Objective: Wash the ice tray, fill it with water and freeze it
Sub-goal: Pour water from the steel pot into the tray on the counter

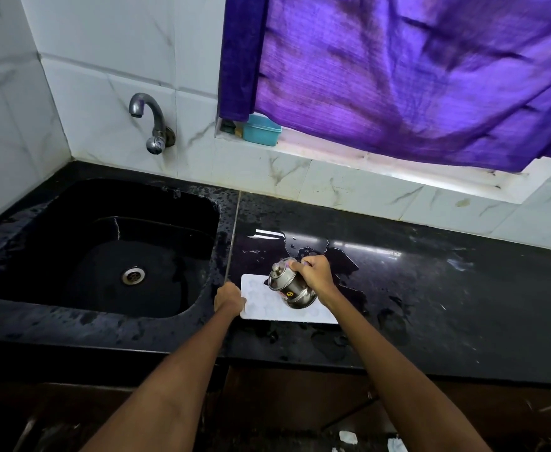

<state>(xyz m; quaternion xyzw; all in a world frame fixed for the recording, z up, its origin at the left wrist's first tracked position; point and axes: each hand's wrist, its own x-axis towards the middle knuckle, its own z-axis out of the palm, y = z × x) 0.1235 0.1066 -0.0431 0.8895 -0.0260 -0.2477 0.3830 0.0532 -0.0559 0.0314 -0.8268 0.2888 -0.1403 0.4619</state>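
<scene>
Here, a purple curtain (414, 76) hangs over the window above a black desk (430, 288), wet with drops and a puddle, with a black sink (55, 197) let into its left part and a tap (152, 122) on the tiled wall above it. A teal box (262, 130) sits on the sill. The white tray (261, 309) lies flat on the desk, just right of the sink. The left hand (230, 296) grips the tray's left edge, fingers curled at the rim. The right hand (313, 274) is wrapped round a small steel pot (292, 287), tilted lid-first over the tray. Judged from the wet desk and the tilted pot, washing appears done and filling is under way; whether water runs, or how many cells are full, cannot be told. Freezing remains. The pot carries a small round yellow mark, too small to read; no other writing shows.
</scene>
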